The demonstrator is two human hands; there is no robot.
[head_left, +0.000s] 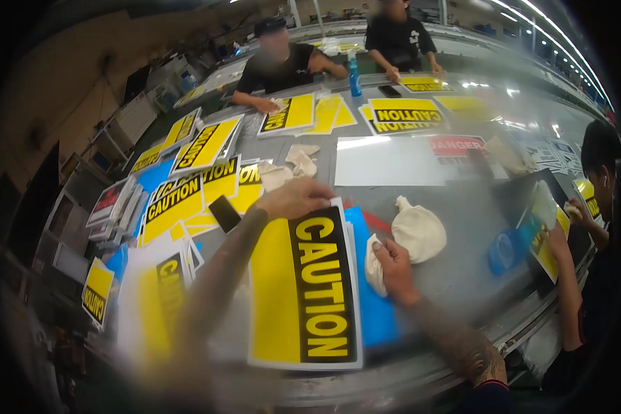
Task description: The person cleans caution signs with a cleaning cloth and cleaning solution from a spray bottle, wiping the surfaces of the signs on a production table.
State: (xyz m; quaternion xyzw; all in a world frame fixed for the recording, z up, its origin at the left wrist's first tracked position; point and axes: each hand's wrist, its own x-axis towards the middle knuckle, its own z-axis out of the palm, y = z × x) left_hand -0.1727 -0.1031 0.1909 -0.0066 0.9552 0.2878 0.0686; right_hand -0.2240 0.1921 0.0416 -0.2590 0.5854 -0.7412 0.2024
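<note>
A yellow and black CAUTION sign [276, 293] lies in front of me, its lettering running sideways. My left hand [298, 199] reaches over to its far edge, fingers closed at the corner. Wrapped in the fingers of my right hand [395, 265] is a folded white cloth [375, 265], just right of the sign. Blue sheets [374, 303] show from beneath the sign's right side. A bunched cream cloth [419, 231] rests beyond my right hand, and more crumpled cloths [301, 160] lie past my left hand.
Stacks of CAUTION signs [174, 200] and a dark phone [225, 214] are at left. A white DANGER sheet [386, 162] lies ahead. Two people work across the table [310, 207]. At right, another person's hand [557, 241] is by a blurred blue spray bottle [509, 250].
</note>
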